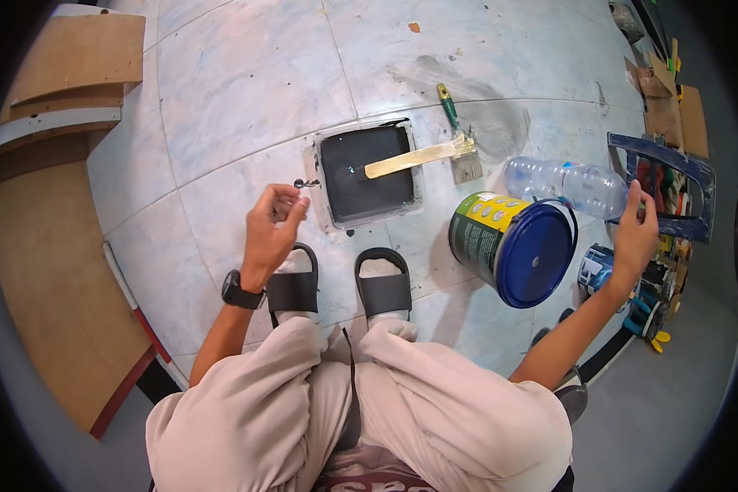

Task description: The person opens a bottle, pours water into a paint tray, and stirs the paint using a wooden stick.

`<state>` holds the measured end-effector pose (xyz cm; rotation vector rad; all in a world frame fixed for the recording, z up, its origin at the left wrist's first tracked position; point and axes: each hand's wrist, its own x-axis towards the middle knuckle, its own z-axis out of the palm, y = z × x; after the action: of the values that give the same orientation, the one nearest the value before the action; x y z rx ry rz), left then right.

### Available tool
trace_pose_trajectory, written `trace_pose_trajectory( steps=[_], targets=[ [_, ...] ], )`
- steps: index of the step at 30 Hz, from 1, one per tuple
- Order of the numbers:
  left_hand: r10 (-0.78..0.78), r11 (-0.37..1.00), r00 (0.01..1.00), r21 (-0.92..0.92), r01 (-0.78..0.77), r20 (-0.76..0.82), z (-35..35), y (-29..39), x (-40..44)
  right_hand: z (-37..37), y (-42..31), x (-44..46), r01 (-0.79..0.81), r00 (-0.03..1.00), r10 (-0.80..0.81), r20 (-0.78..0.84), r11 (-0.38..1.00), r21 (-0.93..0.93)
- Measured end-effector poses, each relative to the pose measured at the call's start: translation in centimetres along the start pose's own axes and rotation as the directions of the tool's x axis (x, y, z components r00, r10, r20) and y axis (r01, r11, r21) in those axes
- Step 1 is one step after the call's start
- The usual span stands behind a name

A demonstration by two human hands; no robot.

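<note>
My left hand (275,225) is closed in a pinch on a small dark object (305,184), too small to name, left of a square plastic tub (326,209) of black paint (369,184). Fingertips of my right hand (638,234) close on the right end of a clear plastic bottle (570,184); whether it stands or lies, I cannot tell. A flat wooden stick (410,158) reaches from over the paint to a paintbrush (453,115) with a green handle. Between the tub and my right hand stands a paint bucket (484,234) with a blue lid (537,254).
Behind the bottle is a dark blue frame (697,180). A smaller can (596,269) and assorted tools (652,316) sit at the right. Curved wooden boards (53,279) line the left side. My sandalled feet (385,291) are on the tiled floor (246,107).
</note>
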<state>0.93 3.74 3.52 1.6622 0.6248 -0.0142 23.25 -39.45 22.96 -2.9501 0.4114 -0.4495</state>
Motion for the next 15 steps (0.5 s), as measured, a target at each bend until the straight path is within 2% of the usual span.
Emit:
trace_pose_trajectory(
  steps=[2, 3, 4, 6, 7, 8, 10, 13, 15],
  targets=[
    [-0.053, 0.998, 0.997, -0.012, 0.054, 0.053, 0.6, -1.7, -0.4, 0.2, 0.5, -0.5, 0.065, 0.984, -0.078, -0.159, 0.994, -0.086],
    [-0.061, 0.998, 0.997, -0.01, 0.062, 0.051, 1.0, -2.0, -0.5, -1.3, -1.4, -1.9, -0.005, 0.986, -0.022, -0.164, 0.988, -0.157],
    [-0.058, 0.998, 0.997, -0.019, 0.059, 0.058, 1.5, -2.3, -0.7, -1.7, -3.1, -3.6, 0.0, 0.988, -0.025, -0.152, 0.987, -0.158],
    [-0.061, 0.998, 0.996, -0.014, 0.062, 0.064, 2.2, -2.8, -1.1, -1.7, -6.7, -7.5, 0.288, 0.926, -0.218, -0.308, 0.936, 0.202],
    [-0.037, 0.998, 0.998, -0.058, 0.04, 0.047, 2.6, -3.1, -1.2, -0.3, -8.7, -9.7, 0.215, 0.976, -0.193, -0.097, 0.847, 0.486],
    [-0.011, 0.994, 1.0, -0.105, 0.014, 0.03, 2.9, -3.3, -1.2, 2.0, -10.3, -11.7, 0.073, 0.969, -0.218, 0.114, 0.699, 0.711],
    [-0.02, 0.995, 0.999, -0.096, 0.022, 0.025, 3.2, -2.8, -1.1, 7.1, -11.9, -14.2, -0.152, 0.856, -0.206, 0.475, 0.777, 0.611],
    [-0.021, 0.992, 1.0, -0.125, 0.02, -0.005, 3.5, -2.9, -0.9, 15.2, -10.7, -16.4, -0.222, 0.822, -0.165, 0.545, 0.788, 0.574],
    [-0.026, 0.984, 1.0, -0.177, 0.025, -0.002, 3.7, -3.1, -0.7, 17.0, -10.8, -16.2, -0.491, 0.706, -0.141, 0.694, 0.608, 0.623]
  ],
)
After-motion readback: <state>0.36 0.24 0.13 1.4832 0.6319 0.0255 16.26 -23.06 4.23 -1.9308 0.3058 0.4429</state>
